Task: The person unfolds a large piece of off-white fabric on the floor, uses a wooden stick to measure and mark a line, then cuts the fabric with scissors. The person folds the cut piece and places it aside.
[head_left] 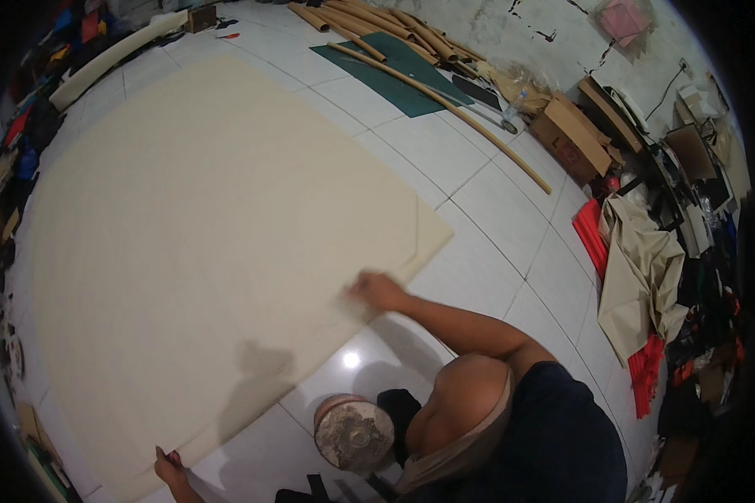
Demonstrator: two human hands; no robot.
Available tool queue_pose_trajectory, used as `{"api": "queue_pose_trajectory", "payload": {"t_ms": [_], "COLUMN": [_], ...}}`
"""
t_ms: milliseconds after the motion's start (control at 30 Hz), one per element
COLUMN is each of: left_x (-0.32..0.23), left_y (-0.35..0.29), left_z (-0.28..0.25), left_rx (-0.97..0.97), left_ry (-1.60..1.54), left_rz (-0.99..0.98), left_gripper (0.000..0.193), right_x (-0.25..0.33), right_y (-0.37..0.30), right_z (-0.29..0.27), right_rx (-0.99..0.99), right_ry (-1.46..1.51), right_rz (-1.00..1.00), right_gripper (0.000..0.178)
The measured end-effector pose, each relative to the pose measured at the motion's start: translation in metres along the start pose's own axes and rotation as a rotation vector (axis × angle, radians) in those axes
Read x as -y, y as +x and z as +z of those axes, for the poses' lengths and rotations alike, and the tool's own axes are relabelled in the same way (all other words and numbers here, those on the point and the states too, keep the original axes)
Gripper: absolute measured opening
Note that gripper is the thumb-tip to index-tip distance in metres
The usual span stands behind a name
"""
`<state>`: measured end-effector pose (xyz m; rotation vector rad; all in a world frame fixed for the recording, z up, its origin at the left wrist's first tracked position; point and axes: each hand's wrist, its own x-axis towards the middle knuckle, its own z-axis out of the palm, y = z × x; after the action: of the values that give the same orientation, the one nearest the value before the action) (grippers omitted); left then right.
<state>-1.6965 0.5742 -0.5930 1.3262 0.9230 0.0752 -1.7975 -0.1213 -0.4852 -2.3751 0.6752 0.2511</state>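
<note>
A large cream sheet (184,218) lies flat on the floor in front of me, a line marked near its right corner. My left hand (169,468) is at the sheet's near left edge, fingers closed around something small with dark and red on it, too small to make out. My right hand (376,292) is over the near right part of the sheet, smeared by motion, so its fingers and anything in them cannot be read. Between my arms, close to my knee, stands a round, worn object (354,432) with a stained grey top and reddish side.
Cardboard tubes (386,29) lie at the back by a green mat (386,75), with one long tube (478,126) across it. A cardboard box (570,138), crumpled beige fabric (642,268) and red material (591,235) line the right. A cream roll (113,63) and clutter border the left.
</note>
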Motion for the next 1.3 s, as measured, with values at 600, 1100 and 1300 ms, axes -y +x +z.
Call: {"api": "queue_pose_trajectory", "payload": {"t_ms": [600, 1100, 1300], "left_x": [-0.002, -0.009, -0.004], "left_y": [-0.031, -0.022, -0.016], "left_z": [-0.021, -0.023, -0.026], "left_rx": [-0.118, -0.128, -0.028], "left_ry": [0.228, 0.354, 0.486], "left_rz": [-0.128, -0.187, -0.200], "left_gripper": [0.035, 0.048, 0.054], "right_x": [-0.199, -0.216, -0.255], "right_y": [0.109, 0.105, 0.090], "right_z": [-0.060, -0.107, -0.101], "right_rx": [-0.738, -0.715, -0.811], "right_ry": [1.090, 0.218, 0.456], "right_rz": [0.652, 0.721, 0.673], "right_gripper": [0.046, 0.034, 0.043]}}
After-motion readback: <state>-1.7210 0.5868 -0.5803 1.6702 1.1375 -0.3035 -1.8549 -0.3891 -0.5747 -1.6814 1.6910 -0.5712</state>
